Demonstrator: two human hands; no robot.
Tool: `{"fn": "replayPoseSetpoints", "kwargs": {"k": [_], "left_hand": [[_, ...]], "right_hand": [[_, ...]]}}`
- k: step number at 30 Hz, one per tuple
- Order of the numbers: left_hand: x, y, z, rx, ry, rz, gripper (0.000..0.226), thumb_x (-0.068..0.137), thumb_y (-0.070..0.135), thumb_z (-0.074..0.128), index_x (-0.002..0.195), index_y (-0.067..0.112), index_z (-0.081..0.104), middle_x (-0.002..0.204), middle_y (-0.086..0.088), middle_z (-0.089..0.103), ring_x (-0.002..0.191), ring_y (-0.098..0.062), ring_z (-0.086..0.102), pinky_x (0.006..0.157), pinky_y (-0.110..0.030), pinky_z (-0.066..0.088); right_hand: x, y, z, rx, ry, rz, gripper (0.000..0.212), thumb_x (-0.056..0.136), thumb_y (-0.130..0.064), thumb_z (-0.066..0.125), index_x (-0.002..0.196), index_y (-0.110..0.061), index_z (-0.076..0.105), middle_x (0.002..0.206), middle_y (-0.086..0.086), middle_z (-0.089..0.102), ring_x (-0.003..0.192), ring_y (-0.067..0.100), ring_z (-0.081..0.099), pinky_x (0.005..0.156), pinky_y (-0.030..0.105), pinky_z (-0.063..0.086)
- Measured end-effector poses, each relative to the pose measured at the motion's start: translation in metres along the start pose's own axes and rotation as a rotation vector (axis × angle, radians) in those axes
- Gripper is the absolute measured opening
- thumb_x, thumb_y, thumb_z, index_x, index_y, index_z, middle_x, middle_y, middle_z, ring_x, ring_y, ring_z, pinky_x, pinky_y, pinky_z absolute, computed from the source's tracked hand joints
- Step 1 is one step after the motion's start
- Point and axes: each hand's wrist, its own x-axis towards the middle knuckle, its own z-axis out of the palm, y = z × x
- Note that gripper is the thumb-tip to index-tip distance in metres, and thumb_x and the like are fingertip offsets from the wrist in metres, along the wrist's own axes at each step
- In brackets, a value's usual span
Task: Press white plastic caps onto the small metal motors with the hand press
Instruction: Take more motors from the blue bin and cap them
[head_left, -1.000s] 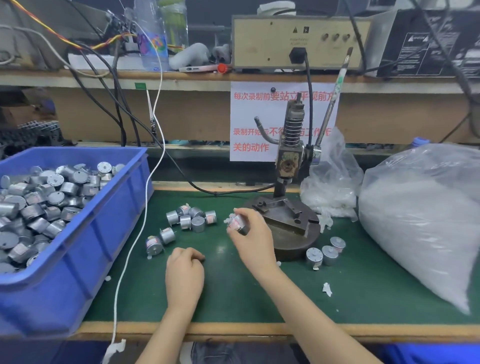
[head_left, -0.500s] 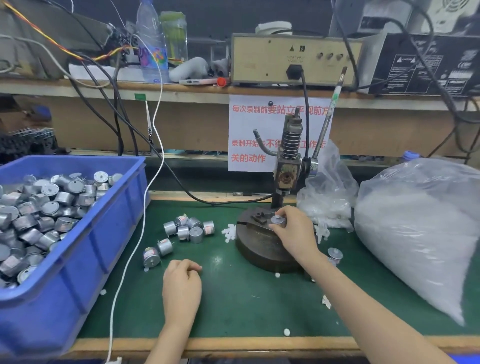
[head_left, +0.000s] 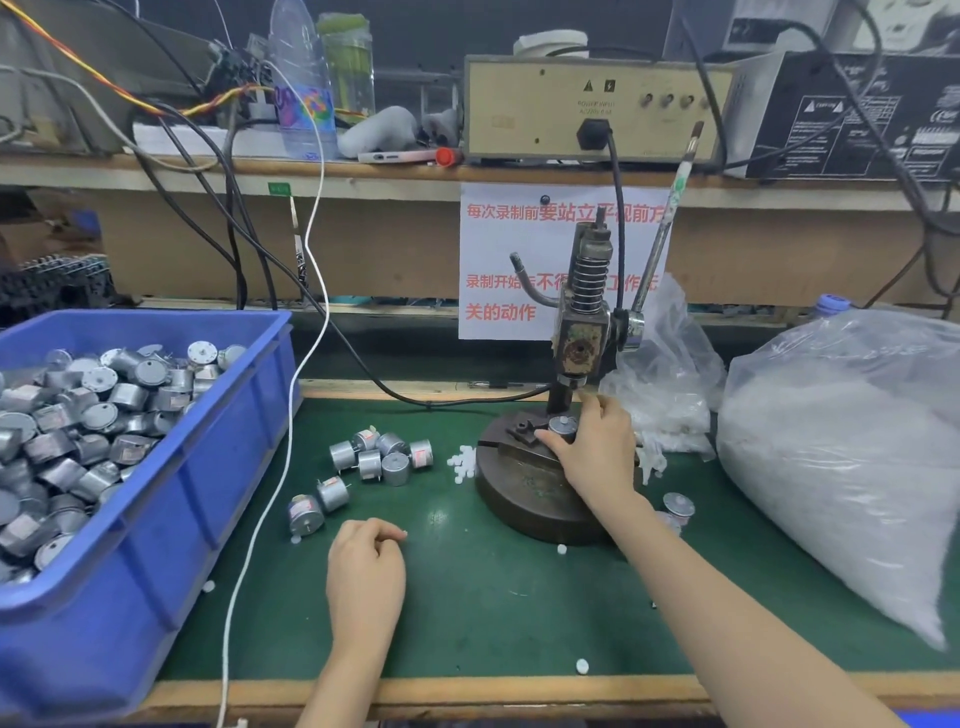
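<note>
Steel motor (head_left: 563, 427) sits on the round base (head_left: 519, 499) of the press (head_left: 584, 322), under the ram, toward the desk's (head_left: 493, 597) back edge. Right grip (head_left: 597, 452) pinches it from the side; my read is it's squaring the part before the stroke. Lever (head_left: 665, 223) is up, untouched. Whether a cap is on the shaft is too small to tell.

Left grip (head_left: 366, 577) is curled, resting near the front edge; can't tell if it hides anything.

Loose caps (head_left: 464, 461) are heaped just left of the base, spare motors (head_left: 382, 457) beside them, probably feed stock kept in reach.

Blue bin (head_left: 156, 545) at the left edge is heaped with motors. Clear bag (head_left: 841, 467) at the right edge holds white bits, likely caps. Two motors (head_left: 678, 505) just right of the base look finished.
</note>
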Motion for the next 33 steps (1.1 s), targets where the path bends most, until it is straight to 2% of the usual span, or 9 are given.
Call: {"fn": "replayPoseSetpoints", "kwargs": {"k": [4, 8, 10, 13, 18, 22, 25, 28, 33], "left_hand": [[0.000, 0.000, 0.000, -0.003, -0.003, -0.006, 0.033, 0.080, -0.010, 0.042, 0.072, 0.014, 0.063, 0.087, -0.001, 0.053, 0.088, -0.024, 0.051, 0.066, -0.028, 0.030], [0.001, 0.000, 0.001, -0.005, -0.014, -0.008, 0.033, 0.079, -0.010, 0.043, 0.070, 0.016, 0.062, 0.084, 0.000, 0.052, 0.086, -0.025, 0.050, 0.064, -0.028, 0.029], [0.000, -0.001, 0.000, -0.001, -0.017, -0.005, 0.033, 0.079, -0.010, 0.043, 0.070, 0.016, 0.062, 0.084, -0.001, 0.053, 0.085, -0.025, 0.050, 0.064, -0.028, 0.030], [0.000, 0.000, 0.001, -0.003, -0.016, -0.008, 0.033, 0.079, -0.010, 0.044, 0.069, 0.016, 0.062, 0.083, 0.000, 0.053, 0.084, -0.024, 0.051, 0.064, -0.028, 0.029], [-0.001, 0.001, 0.000, -0.030, -0.010, -0.022, 0.036, 0.078, -0.010, 0.044, 0.066, 0.019, 0.060, 0.082, 0.001, 0.053, 0.084, -0.024, 0.051, 0.062, -0.028, 0.029], [-0.001, 0.001, 0.000, -0.022, -0.012, -0.024, 0.035, 0.078, -0.009, 0.044, 0.067, 0.019, 0.061, 0.083, 0.002, 0.054, 0.085, -0.024, 0.051, 0.062, -0.028, 0.029], [0.000, 0.000, 0.000, -0.004, -0.009, -0.012, 0.033, 0.079, -0.010, 0.044, 0.069, 0.015, 0.062, 0.084, 0.000, 0.054, 0.086, -0.024, 0.051, 0.065, -0.027, 0.029], [-0.002, -0.001, -0.001, -0.037, -0.007, -0.001, 0.035, 0.078, -0.011, 0.043, 0.068, 0.017, 0.061, 0.083, 0.001, 0.055, 0.086, -0.022, 0.051, 0.066, -0.027, 0.029], [-0.001, -0.003, 0.000, -0.038, -0.002, 0.014, 0.034, 0.078, -0.011, 0.044, 0.068, 0.017, 0.061, 0.084, -0.001, 0.056, 0.087, -0.022, 0.051, 0.065, -0.026, 0.028]], "right_hand": [[0.000, -0.003, -0.015, 0.430, 0.043, 0.120, 0.068, 0.085, -0.019, 0.059, 0.143, -0.005, 0.026, 0.144, 0.016, 0.025, 0.134, 0.028, 0.025, 0.111, 0.037, 0.021], [0.021, -0.010, -0.049, 0.750, 0.237, 0.257, 0.062, 0.081, 0.007, 0.046, 0.140, -0.004, 0.029, 0.142, 0.013, 0.030, 0.133, 0.024, 0.028, 0.111, 0.033, 0.023], [0.040, -0.022, -0.070, 0.882, 0.212, 0.281, 0.057, 0.085, 0.005, 0.044, 0.139, -0.007, 0.031, 0.139, 0.007, 0.037, 0.129, 0.021, 0.035, 0.109, 0.036, 0.030], [0.067, -0.041, -0.097, 0.964, 0.174, 0.192, 0.041, 0.087, 0.001, 0.045, 0.125, -0.014, 0.041, 0.106, -0.006, 0.053, 0.098, 0.015, 0.051, 0.085, 0.032, 0.044], [0.083, -0.048, -0.119, 1.131, 0.218, 0.292, 0.047, 0.090, -0.009, 0.042, 0.136, -0.013, 0.033, 0.080, -0.009, 0.045, 0.066, 0.003, 0.042, 0.059, 0.022, 0.035], [0.059, -0.049, -0.122, 1.222, 0.390, 0.137, 0.008, 0.092, -0.008, 0.047, 0.089, -0.014, 0.051, 0.075, -0.009, 0.048, 0.067, 0.005, 0.045, 0.075, 0.026, 0.042], [0.041, -0.039, -0.123, 1.331, 0.347, 0.121, 0.026, 0.093, -0.018, 0.049, 0.067, -0.020, 0.046, 0.061, -0.014, 0.049, 0.068, 0.005, 0.050, 0.087, 0.027, 0.042], [0.036, -0.034, -0.126, 1.314, 0.259, 0.092, 0.028, 0.093, -0.016, 0.049, 0.066, -0.021, 0.044, 0.068, -0.008, 0.048, 0.077, 0.009, 0.051, 0.095, 0.030, 0.039], [0.028, -0.026, -0.115, 1.171, 0.316, -0.023, 0.019, 0.090, -0.010, 0.046, 0.088, -0.028, 0.053, 0.088, -0.014, 0.059, 0.090, -0.003, 0.058, 0.087, 0.016, 0.045]]}}
